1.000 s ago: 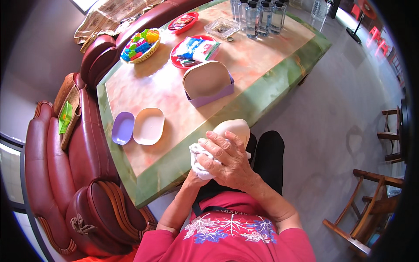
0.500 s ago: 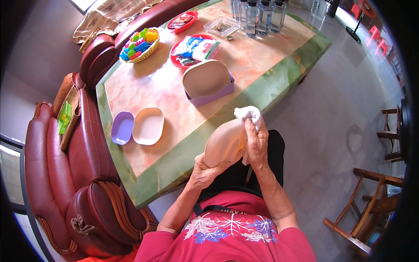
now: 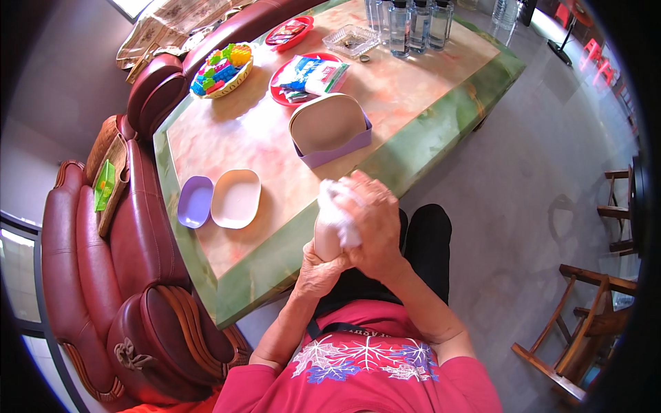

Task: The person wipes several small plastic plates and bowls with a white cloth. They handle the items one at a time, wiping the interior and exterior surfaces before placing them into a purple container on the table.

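My left hand is closed around the lower end of a beige oval plate held above my lap at the table's near edge. A white cloth lies over the plate's upper part, bunched under the fingers of my right hand, which presses it there. Most of the plate is hidden behind cloth and hand. Beyond my hands, similar beige plates stand upright in a purple holder. To the left, a small purple dish and a cream dish rest side by side on the table.
The stone table has a green border. Farther back are a basket of coloured blocks, a red tray with packets, a clear glass dish and several bottles. A maroon sofa stands left, a wooden stool right.
My right hand has moved left across the plate with the cloth, now covering much of it. The plate has turned more edge-on, and my left hand keeps its hold.
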`<state>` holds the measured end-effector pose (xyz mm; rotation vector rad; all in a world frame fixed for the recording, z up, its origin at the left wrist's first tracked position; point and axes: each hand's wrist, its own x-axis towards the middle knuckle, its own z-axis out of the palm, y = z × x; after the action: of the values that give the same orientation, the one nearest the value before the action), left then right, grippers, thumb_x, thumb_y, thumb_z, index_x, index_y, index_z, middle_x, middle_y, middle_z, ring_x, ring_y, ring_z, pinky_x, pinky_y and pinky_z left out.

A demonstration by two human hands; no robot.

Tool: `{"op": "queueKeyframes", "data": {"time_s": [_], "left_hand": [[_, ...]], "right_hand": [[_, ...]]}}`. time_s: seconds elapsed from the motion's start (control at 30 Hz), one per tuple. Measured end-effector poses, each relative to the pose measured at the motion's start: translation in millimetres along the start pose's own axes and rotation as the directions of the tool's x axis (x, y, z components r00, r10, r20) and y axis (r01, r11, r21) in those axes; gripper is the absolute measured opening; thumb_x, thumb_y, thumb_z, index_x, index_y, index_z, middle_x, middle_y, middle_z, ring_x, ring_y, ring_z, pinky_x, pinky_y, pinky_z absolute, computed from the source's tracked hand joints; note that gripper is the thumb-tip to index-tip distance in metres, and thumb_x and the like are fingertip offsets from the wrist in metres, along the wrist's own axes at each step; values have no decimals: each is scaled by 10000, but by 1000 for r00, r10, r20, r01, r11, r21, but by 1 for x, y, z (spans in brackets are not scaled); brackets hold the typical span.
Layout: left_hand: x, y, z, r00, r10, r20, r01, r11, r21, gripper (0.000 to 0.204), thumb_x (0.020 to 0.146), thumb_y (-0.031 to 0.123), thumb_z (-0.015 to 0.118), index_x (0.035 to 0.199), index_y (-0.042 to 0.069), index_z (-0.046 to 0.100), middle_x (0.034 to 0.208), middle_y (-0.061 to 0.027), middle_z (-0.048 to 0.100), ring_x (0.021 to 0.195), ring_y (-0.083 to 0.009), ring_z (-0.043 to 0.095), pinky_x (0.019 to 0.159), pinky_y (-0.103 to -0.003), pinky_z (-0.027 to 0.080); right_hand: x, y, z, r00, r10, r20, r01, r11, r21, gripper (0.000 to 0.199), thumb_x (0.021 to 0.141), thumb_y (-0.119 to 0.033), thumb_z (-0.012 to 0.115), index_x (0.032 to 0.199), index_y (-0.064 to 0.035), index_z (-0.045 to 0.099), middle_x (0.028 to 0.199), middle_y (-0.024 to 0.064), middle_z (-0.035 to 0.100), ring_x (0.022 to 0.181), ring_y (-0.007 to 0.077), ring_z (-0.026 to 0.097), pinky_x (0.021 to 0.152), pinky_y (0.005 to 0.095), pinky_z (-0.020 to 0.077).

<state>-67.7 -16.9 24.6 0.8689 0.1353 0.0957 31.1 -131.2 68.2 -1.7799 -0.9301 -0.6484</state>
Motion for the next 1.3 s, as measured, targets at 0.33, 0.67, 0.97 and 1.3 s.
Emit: {"op": "queueKeyframes", "data": {"time_s": [0.33, 0.67, 0.97, 1.3], "left_hand": [[11, 5, 22, 989, 55, -135, -78, 983, -169, 490, 849, -19, 677, 1304, 28, 500, 1219, -103, 597, 1124, -233, 589, 979, -421, 492], [11, -5, 9, 971, 55, -232, -100, 977, -186, 466, 968, 194, 566, 1392, 86, 404, 1318, -97, 530, 1192, -238, 541, 1006, -406, 478], [3, -1, 15, 978, 36, -205, -67, 987, -146, 560, 895, 127, 648, 1395, 80, 398, 1342, -104, 509, 1219, -266, 524, 1019, -491, 453], [9, 4, 4, 970, -1, -243, -68, 959, -275, 538, 954, 279, 579, 1410, 93, 364, 1373, -118, 481, 1253, -309, 494, 1009, -539, 450]], "right_hand": [[-39, 29, 7, 826, 561, -50, -517, 790, 330, 342, 926, -54, 525, 1262, 9, 507, 1211, 192, 575, 1105, 304, 576, 960, 377, 438], [-35, -3, 5, 988, 54, 146, -42, 996, -84, 347, 837, -150, 601, 1176, -80, 583, 1321, 135, 553, 1288, 326, 479, 1059, 473, 326], [-4, 40, 13, 709, 669, 224, -654, 504, 564, 275, 1004, -180, 479, 1237, -38, 515, 976, 12, 595, 803, 90, 522, 703, 245, 463], [-58, 1, -2, 915, 402, 28, -389, 864, 320, 404, 917, -21, 543, 1310, 11, 451, 1342, 211, 484, 1268, 330, 463, 1066, 382, 347]]}}
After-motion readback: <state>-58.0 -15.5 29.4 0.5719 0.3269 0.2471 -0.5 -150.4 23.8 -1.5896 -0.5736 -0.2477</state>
